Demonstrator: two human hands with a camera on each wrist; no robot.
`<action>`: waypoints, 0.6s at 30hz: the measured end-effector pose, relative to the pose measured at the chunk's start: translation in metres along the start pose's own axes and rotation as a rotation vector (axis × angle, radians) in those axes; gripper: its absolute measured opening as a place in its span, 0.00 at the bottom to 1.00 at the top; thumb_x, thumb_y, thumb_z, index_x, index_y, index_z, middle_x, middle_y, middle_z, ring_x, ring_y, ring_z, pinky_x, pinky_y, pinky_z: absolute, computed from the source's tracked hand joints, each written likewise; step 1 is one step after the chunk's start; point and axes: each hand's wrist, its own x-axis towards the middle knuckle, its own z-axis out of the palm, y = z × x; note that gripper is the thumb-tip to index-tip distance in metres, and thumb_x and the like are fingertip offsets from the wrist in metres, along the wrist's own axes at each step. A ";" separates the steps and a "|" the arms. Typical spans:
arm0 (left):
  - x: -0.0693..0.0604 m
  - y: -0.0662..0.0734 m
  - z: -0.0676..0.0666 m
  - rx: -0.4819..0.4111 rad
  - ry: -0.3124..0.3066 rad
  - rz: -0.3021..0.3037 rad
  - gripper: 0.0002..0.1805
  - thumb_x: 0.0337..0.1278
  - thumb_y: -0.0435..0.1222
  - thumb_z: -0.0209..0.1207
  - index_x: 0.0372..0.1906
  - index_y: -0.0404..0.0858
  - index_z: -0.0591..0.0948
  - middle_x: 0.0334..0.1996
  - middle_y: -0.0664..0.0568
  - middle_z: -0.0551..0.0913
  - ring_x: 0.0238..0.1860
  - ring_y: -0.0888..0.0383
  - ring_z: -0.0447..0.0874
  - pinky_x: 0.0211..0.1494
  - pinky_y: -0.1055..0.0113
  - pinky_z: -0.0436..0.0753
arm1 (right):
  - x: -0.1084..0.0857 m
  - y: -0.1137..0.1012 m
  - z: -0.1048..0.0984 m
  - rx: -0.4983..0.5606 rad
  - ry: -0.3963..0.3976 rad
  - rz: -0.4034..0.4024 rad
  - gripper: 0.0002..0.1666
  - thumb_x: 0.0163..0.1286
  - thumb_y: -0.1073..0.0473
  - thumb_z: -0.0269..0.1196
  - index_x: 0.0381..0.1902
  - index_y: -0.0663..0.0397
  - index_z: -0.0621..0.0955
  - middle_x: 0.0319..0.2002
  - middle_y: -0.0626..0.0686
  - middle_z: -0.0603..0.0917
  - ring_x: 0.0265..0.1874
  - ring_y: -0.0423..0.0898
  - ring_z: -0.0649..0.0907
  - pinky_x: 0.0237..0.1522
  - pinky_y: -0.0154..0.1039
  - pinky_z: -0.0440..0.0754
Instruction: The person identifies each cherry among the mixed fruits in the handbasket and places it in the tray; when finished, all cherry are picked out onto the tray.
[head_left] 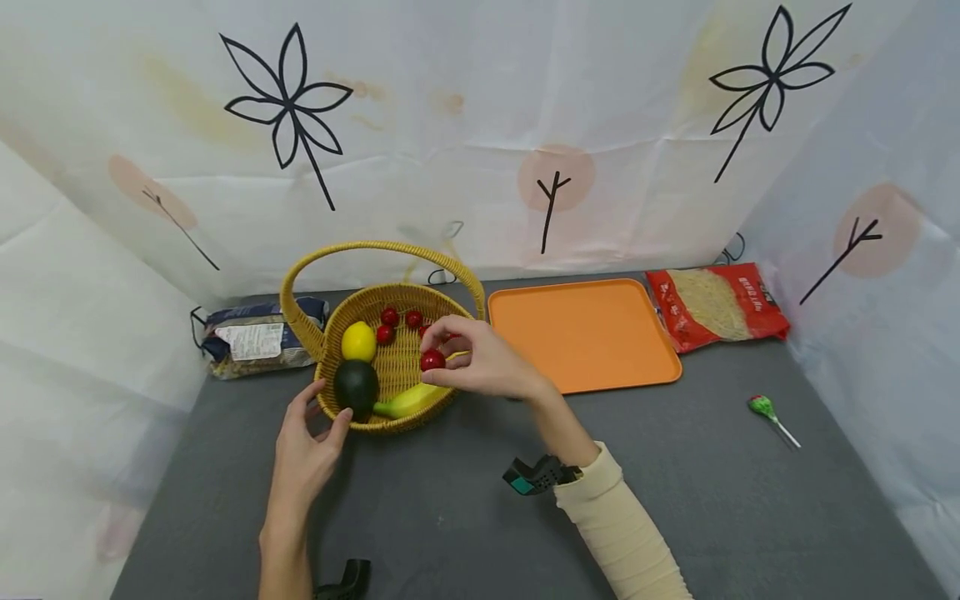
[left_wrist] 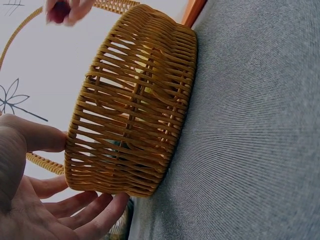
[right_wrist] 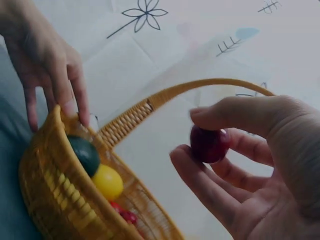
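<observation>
1. The right hand is holding a round red fruit, pinching it between thumb and fingertips in a narrow grip.
2. The left hand is spreading its thumb and fingers wide around the near left side of a wicker basket and is holding it at the rim.
3. Key relation: the held fruit is hanging above the right part of the basket's opening; the left wrist view is showing it higher than the rim. It is lying to the right of and beyond the left hand, and is presenting no clear long axis.
4. Inside the basket, a dark green fruit is sitting nearest the left hand, with a yellow lemon just behind it. A banana is lying along the near side, its long axis running mostly left to right; smaller red fruits are resting toward the back.
5. An orange tray is lying just right of the basket, nearer the right hand than the left.
6. Farther out, a red packet and a lollipop are lying to the right, and a dark blue packet is lying left of the basket.
</observation>
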 end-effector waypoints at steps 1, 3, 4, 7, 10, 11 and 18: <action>0.000 0.000 0.000 0.000 -0.001 0.000 0.39 0.78 0.42 0.63 0.85 0.38 0.62 0.84 0.34 0.62 0.79 0.32 0.69 0.70 0.38 0.84 | -0.005 0.000 -0.005 -0.008 -0.013 -0.007 0.18 0.68 0.66 0.76 0.52 0.59 0.83 0.53 0.58 0.82 0.43 0.49 0.87 0.50 0.45 0.93; 0.000 0.000 -0.001 -0.001 -0.003 0.000 0.39 0.78 0.43 0.63 0.85 0.38 0.62 0.84 0.33 0.62 0.80 0.32 0.69 0.70 0.38 0.84 | -0.016 0.001 -0.017 -0.040 -0.032 -0.013 0.18 0.67 0.67 0.76 0.51 0.60 0.83 0.54 0.57 0.82 0.43 0.49 0.86 0.48 0.46 0.93; 0.000 0.000 -0.001 0.000 -0.003 -0.001 0.39 0.79 0.43 0.63 0.85 0.38 0.62 0.84 0.33 0.62 0.80 0.32 0.69 0.70 0.38 0.84 | -0.021 0.001 -0.024 -0.055 -0.040 -0.011 0.18 0.67 0.67 0.77 0.51 0.59 0.83 0.53 0.57 0.82 0.43 0.48 0.87 0.48 0.45 0.93; 0.000 0.001 -0.001 0.003 -0.001 0.000 0.39 0.79 0.42 0.63 0.85 0.38 0.62 0.84 0.33 0.62 0.79 0.32 0.69 0.69 0.38 0.84 | -0.034 0.006 -0.045 -0.090 -0.049 0.023 0.17 0.66 0.66 0.78 0.50 0.59 0.85 0.50 0.55 0.84 0.39 0.48 0.88 0.46 0.44 0.94; 0.000 0.001 -0.001 0.004 0.000 0.001 0.39 0.79 0.43 0.63 0.85 0.38 0.62 0.83 0.33 0.62 0.79 0.32 0.69 0.69 0.39 0.84 | -0.043 0.015 -0.067 -0.093 -0.035 0.079 0.16 0.67 0.65 0.78 0.50 0.59 0.86 0.47 0.55 0.86 0.35 0.51 0.90 0.44 0.45 0.94; -0.001 0.001 0.000 0.005 0.000 0.002 0.39 0.79 0.43 0.63 0.85 0.38 0.62 0.83 0.33 0.62 0.79 0.32 0.69 0.69 0.39 0.84 | -0.045 0.020 -0.074 -0.096 -0.020 0.094 0.16 0.67 0.64 0.78 0.51 0.61 0.86 0.47 0.56 0.87 0.34 0.52 0.89 0.43 0.45 0.94; -0.001 0.001 0.000 0.008 0.001 0.003 0.39 0.79 0.43 0.63 0.85 0.38 0.62 0.83 0.33 0.62 0.79 0.32 0.69 0.69 0.39 0.84 | -0.040 0.067 -0.104 -0.119 0.192 0.249 0.22 0.74 0.63 0.72 0.64 0.61 0.83 0.62 0.64 0.86 0.49 0.69 0.90 0.51 0.51 0.93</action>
